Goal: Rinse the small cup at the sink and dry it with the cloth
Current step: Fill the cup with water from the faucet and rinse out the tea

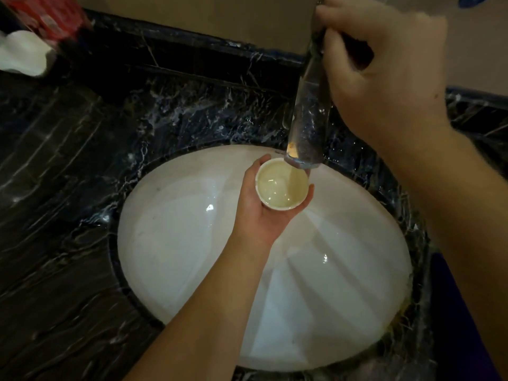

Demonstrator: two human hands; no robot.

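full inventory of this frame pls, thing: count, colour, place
small cup: 1, white, pale liquid inside, under the spout, over the basin
faucet: 1, chrome, back right of basin, spout over the cup
sink basin: 1, white, oval, centre
countertop: 1, black marble with white veins, around the basin
white object: 1, far left on counter, too blurred to identify
red package: 1, top left corner
left hand: 1, cupped under the cup
right hand: 1, gripping the faucet top

Dim light, black white-veined marble counter (68, 166), matching backsplash ledge (192, 50), beige wall (220, 15) behind.
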